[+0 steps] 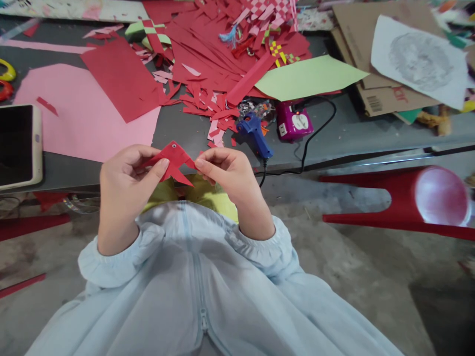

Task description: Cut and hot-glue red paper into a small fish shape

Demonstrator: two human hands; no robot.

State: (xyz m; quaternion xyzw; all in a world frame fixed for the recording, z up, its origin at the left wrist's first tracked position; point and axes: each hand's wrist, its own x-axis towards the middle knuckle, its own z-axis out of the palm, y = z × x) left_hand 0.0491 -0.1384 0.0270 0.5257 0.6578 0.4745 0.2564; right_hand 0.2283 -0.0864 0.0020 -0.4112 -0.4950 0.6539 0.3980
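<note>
The left grip (128,185) pinches the body of a flat, angular red paper fish (177,157) with a round eye, thumb pressed over its front; the right grip (232,173) pinches its tail end. The fish is held at the near edge of the smooth grey worktop (176,127). Beyond lie a broad matte pink sheet (74,131), a heap of thin, jagged red scraps (202,57) and a blue glue gun (255,131) with a dark cable.

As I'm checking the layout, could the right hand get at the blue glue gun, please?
Probably yes: nothing visible blocks the right hand from the nearby blue glue gun, though that hand pinches the red paper fish.
</note>
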